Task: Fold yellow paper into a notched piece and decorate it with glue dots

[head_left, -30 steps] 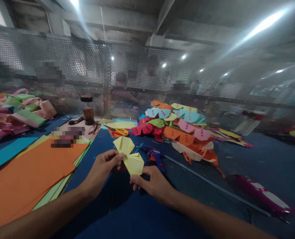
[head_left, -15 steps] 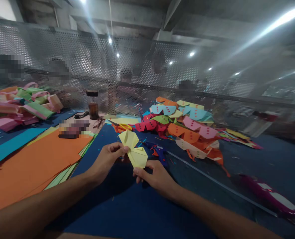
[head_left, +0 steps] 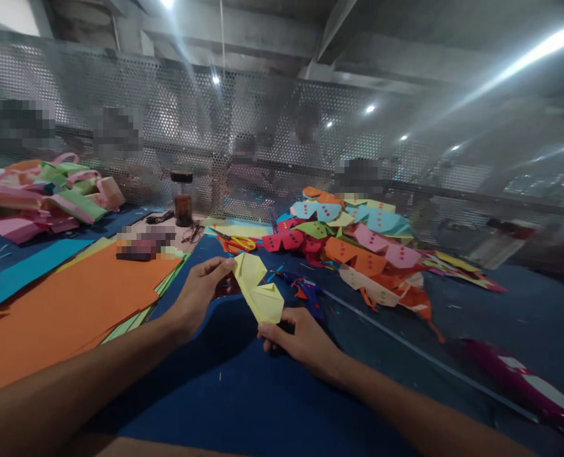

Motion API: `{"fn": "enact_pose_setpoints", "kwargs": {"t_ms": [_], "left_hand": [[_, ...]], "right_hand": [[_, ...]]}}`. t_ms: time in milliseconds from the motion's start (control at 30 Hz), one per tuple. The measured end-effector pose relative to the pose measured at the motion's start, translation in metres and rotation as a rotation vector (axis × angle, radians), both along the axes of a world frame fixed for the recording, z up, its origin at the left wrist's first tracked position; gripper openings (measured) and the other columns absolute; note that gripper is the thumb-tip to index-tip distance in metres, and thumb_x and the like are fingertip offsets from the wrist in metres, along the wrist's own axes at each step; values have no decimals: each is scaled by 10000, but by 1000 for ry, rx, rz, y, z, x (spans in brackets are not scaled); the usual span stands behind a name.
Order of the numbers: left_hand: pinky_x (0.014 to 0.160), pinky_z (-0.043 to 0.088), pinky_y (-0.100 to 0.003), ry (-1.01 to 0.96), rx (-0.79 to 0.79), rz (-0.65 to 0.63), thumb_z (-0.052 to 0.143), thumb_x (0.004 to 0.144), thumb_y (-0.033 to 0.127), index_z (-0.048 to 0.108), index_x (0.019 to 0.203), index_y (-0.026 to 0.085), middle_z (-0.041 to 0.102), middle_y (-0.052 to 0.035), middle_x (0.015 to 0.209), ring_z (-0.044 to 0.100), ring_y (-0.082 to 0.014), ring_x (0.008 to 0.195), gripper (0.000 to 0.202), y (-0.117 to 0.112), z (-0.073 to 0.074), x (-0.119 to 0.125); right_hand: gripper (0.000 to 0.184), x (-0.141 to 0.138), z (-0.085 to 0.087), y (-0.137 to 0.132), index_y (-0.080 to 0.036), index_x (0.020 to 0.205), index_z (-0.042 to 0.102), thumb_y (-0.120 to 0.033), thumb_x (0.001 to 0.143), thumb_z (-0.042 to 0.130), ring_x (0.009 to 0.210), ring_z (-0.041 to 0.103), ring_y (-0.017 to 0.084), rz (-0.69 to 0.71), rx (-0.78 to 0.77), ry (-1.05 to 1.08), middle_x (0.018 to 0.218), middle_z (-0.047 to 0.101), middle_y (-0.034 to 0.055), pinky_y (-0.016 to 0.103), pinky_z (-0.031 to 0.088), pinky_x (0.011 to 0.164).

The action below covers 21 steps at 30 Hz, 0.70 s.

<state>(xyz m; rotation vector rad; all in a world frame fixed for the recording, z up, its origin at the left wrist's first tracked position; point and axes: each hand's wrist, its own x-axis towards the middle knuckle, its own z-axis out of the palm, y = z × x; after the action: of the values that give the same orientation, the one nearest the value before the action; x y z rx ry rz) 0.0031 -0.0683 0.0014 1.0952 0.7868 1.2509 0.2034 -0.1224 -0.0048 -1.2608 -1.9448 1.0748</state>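
both hands were raised over the blue surface point(head_left: 243, 406), and a folded yellow paper piece point(head_left: 257, 289) was held between them. the left hand point(head_left: 200, 295) was closed in a pinch on the upper lobe of the piece, thumb and fingertips pressed on its left edge, while the right hand point(head_left: 301, 339) was closed under the lower lobe, its fingers curled and its thumb laid along the bottom edge. the paper was kept clear of the surface, tilted, with its narrow waist between the two hands. a stack of orange sheets point(head_left: 67, 304) was spread to the left, with green sheets showing beneath its edge. a blue glue gun point(head_left: 308, 295) was seen just behind the right hand, and orange-handled scissors point(head_left: 238, 243) lay farther back. a heap of coloured paper bows point(head_left: 353, 244) was piled to the right of centre. a dark jar point(head_left: 183, 198) stood near the perforated metal screen point(head_left: 134, 120), and a purple tool point(head_left: 514, 374) lay at the far right.
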Motion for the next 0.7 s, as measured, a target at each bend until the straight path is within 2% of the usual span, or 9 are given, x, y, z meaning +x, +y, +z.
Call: {"fn": "enact_pose_setpoints", "kwargs": {"t_ms": [267,400,533,700], "left_hand": [[684,516,-262,20,16,25,756,765,386,675,709,172,622,18,664,576,-122,640,236,0,2,-3],[694,520,-272,30,21,31,745,777,375,687,730,158,659,-7,737,584,-124,661,229,1,2,-3],[681,508,-262,19,29,8,736,795,399,689,768,163,663,-8,756,586,-122,671,242,2,0,-2],[682,507,-263,26,24,-56,725,810,458,688,788,170,630,7,721,581,-121,666,292,-2,0,1]], "right_hand": [[336,0,-3,-1,-148,683,686,-396,882,579,590,628,132,17,37,-29,645,702,42,220,468,592],[315,-1,-1,-3,-141,710,690,-390,874,587,586,625,130,12,20,-9,642,698,45,222,466,585],[308,-2,1,-3,-138,732,690,-403,863,601,587,622,131,-10,-11,21,646,694,50,227,466,577],[311,0,-2,1,-136,752,694,-405,875,599,576,606,124,-40,32,56,639,694,48,228,458,564]]}}
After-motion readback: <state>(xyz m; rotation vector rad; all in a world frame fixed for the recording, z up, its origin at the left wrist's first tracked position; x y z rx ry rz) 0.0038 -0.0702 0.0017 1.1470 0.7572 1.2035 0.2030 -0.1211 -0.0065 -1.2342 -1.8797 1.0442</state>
